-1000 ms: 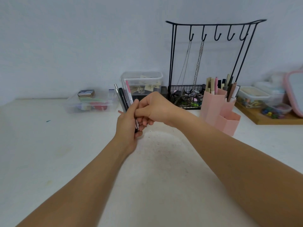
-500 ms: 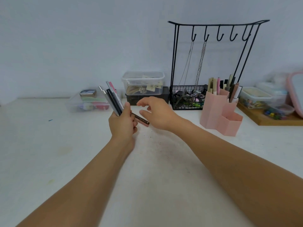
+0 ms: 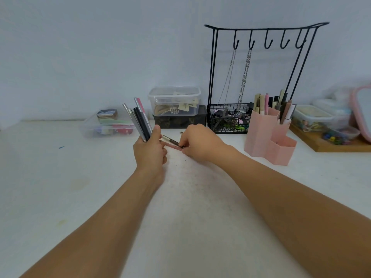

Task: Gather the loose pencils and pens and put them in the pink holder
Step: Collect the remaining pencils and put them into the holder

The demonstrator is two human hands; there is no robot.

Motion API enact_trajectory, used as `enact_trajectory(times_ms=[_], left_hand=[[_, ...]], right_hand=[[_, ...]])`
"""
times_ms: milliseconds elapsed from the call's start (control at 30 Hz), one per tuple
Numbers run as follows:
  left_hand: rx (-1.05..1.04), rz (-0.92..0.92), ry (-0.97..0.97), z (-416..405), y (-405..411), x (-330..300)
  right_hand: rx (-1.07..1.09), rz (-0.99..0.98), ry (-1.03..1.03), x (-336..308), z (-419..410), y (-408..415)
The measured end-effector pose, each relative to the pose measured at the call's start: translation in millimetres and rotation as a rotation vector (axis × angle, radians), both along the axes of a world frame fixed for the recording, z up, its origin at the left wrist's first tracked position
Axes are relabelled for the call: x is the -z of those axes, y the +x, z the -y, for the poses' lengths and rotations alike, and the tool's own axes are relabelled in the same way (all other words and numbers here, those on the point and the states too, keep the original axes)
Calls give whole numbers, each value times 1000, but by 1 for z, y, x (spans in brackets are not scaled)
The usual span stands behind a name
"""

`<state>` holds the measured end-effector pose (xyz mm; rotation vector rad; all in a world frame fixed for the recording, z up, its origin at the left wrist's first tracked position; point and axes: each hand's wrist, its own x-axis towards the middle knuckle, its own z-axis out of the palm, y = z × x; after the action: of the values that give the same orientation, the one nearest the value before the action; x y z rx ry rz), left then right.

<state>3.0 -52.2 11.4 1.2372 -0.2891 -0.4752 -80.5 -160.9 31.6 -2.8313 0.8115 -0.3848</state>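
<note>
My left hand (image 3: 150,151) grips a fanned bundle of pens and pencils (image 3: 139,120), black, grey and pink, pointing up and left. Just to its right, my right hand (image 3: 197,144) pinches the ends of a dark pen with a silver band (image 3: 170,141) and a pink pencil (image 3: 170,145) that stick out sideways from my left hand. The pink holder (image 3: 267,135), made of hexagonal tubes, stands on the white table to the right. Its tall back tubes hold several pens; the low front tube looks empty.
Behind the hands stands a clear lidded box (image 3: 174,101) on a dark box. A black wire rack (image 3: 261,77) with hanging chains sits behind the holder. A clear tray (image 3: 108,125) lies at the left; a wooden tray (image 3: 329,141) with containers at the right.
My hands came apart, the left tilting its bundle to the left. My right hand then came back and took hold of the two pens sticking out sideways.
</note>
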Motion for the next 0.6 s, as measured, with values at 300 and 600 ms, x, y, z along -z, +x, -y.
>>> enact_trajectory(times_ms=[300, 600], left_hand=[[75, 9, 71, 0, -5, -3], [123, 15, 41, 0, -3, -1]], right_hand=[[142, -151, 262, -27, 16, -19], [192, 63, 649, -42, 23, -30]])
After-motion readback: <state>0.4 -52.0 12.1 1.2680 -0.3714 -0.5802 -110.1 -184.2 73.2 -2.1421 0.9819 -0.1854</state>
